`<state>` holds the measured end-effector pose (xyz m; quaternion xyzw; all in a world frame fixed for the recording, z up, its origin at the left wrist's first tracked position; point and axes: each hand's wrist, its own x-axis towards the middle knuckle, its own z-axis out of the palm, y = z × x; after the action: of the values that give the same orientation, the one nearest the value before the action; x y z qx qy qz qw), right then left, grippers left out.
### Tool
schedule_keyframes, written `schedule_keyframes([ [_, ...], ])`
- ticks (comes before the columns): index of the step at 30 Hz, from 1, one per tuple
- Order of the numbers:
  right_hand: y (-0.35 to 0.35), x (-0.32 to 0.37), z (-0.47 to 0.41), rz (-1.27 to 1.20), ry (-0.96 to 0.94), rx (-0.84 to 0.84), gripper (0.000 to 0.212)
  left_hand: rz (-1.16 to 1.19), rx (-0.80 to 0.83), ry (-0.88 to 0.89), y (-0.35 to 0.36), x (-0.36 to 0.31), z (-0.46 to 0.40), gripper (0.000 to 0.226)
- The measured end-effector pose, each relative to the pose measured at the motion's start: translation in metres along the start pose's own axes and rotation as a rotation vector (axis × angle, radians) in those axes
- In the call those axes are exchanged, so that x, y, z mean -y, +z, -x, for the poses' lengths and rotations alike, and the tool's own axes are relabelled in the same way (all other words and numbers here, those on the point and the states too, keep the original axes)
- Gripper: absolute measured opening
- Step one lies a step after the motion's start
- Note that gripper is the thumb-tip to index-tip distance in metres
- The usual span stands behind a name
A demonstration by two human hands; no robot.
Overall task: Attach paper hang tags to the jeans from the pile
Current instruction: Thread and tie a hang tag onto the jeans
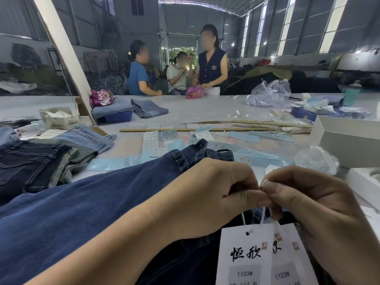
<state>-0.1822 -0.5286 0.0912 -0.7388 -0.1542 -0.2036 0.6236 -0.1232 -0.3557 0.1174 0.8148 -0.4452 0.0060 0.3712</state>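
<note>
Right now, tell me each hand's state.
Left hand: fingers pinch the white string of the hang tags.
Right hand: pinches the same string.

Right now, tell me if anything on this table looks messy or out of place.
Nothing looks damaged or spilled. The table is cluttered: loose label strips lie scattered at odd angles near a wooden stick, and crumpled plastic bags sit at the right. Both hands pinch the tag string over the dark jeans.
</note>
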Motion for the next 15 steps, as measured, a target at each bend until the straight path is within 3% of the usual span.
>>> schedule_keyframes([
  [5, -0.0022, -0.0001, -0.0003, -0.041, 0.077, 0.011, 0.012, -0.026, -0.017, 0.018, 0.0012, 0.0011, 0.0013, 0.016],
  [15, -0.0003, -0.0007, -0.0038, -0.123, 0.220, 0.017, 0.013, -0.109, -0.025, 0.002, 0.0057, -0.0033, 0.0017, 0.014],
])
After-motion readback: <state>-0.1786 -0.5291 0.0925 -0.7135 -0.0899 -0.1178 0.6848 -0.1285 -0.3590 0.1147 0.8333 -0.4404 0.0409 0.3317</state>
